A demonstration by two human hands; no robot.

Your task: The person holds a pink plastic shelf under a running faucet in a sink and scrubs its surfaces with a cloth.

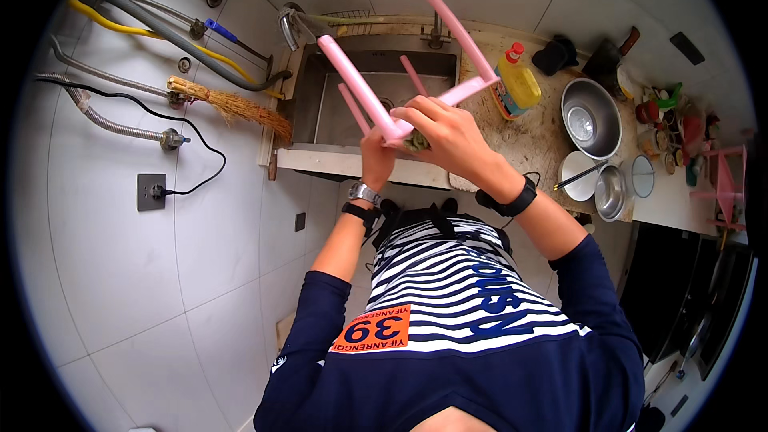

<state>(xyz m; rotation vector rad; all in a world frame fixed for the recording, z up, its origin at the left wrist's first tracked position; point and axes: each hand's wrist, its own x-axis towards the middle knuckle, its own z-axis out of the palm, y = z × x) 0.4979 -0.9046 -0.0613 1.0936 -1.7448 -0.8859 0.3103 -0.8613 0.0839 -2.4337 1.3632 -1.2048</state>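
Observation:
A pink plastic rack with several tube-like legs (357, 84) is held up over the front part of a steel sink (420, 48). At its near corner my left hand (378, 156) grips the frame from below. My right hand (447, 135) lies over the rack's near bar and presses a greenish scouring pad or cloth (416, 141) against it; the pad is mostly hidden under the fingers. A chrome faucet (288, 30) is at the sink's back left corner.
Right of the sink, a yellow detergent bottle (517, 81) stands on the stained counter. Beyond are a large steel bowl (591, 119), a white bowl (579, 175) with chopsticks, a smaller steel bowl (611, 192) and several jars. A straw brush (234, 102) and hoses are along the left wall.

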